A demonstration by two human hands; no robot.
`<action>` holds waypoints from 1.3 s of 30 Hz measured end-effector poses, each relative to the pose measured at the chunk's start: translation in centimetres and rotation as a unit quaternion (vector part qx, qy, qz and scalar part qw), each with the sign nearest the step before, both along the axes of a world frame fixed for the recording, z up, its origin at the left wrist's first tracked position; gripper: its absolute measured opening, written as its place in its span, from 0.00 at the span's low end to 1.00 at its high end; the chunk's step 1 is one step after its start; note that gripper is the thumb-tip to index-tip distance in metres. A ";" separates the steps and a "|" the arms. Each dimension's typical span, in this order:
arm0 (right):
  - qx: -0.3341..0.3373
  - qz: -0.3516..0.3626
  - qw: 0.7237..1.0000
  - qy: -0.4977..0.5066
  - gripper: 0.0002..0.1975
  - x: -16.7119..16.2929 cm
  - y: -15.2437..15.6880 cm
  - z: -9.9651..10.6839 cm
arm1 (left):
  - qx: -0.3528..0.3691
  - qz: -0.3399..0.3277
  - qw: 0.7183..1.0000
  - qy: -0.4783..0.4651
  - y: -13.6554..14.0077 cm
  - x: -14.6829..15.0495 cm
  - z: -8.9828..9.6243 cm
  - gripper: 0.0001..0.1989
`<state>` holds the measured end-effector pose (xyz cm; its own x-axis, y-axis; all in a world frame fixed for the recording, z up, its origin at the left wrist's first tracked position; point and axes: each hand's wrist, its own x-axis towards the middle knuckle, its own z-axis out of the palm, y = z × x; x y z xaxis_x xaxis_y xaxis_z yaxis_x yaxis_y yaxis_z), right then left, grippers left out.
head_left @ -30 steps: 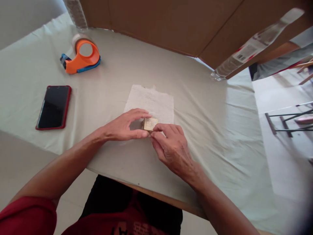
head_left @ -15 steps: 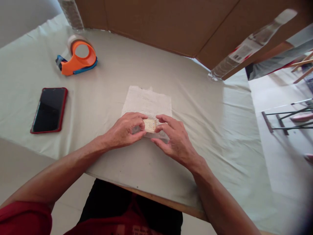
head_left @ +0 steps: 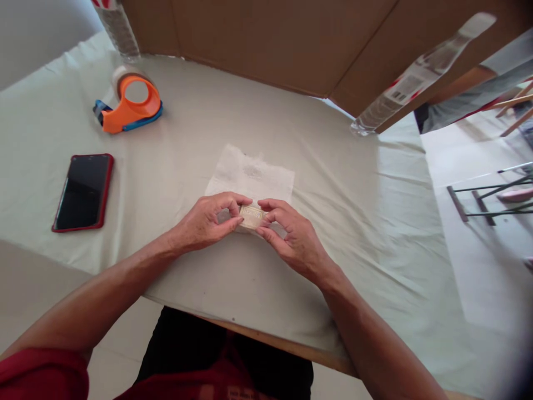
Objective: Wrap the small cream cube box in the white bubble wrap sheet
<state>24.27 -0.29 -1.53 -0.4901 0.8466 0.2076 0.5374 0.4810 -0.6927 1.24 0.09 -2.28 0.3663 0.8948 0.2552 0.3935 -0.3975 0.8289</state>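
Observation:
A small cream-coloured box (head_left: 251,213) with printed lettering lies at the near end of a thin whitish wrapping sheet (head_left: 254,175). My left hand (head_left: 214,219) pinches its left end between thumb and fingers. On the right end, my right hand (head_left: 287,228) grips it with the thumb at the near edge and the fingertips at the far edge. Some of the sheet seems to lie around or under the box, but the hands hide part of it.
An orange and blue tape dispenser (head_left: 134,105) stands at the far left, with a red-cased phone (head_left: 84,191) nearer. Two plastic bottles, one left (head_left: 119,30) and one right (head_left: 420,78), stand by a brown cardboard panel (head_left: 258,44). A folding metal stand (head_left: 491,200) is on the floor.
My right thumb and fingers have closed onto the box's right end; before, the thumb was apart from it. The box has tilted and its printed face looks different. The sheet's far part has shifted slightly.

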 end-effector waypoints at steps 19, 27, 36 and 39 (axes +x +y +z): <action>-0.077 -0.079 0.988 0.105 0.05 -1.0 0.1 -0.8 | -0.001 0.012 1.000 -0.008 0.5 0.3 -0.8 0.06; -0.205 -0.137 0.968 0.052 0.15 0.3 1.3 -0.6 | -0.112 0.052 0.992 -0.017 0.5 0.5 -0.5 0.08; 0.083 -0.154 0.983 -0.049 0.02 1.4 0.9 1.0 | -0.144 0.051 0.988 -0.024 0.5 0.6 -0.2 0.07; 0.183 -0.082 0.979 -0.029 0.06 0.4 -0.4 2.0 | -0.137 0.046 0.989 -0.025 0.6 0.6 -0.4 0.07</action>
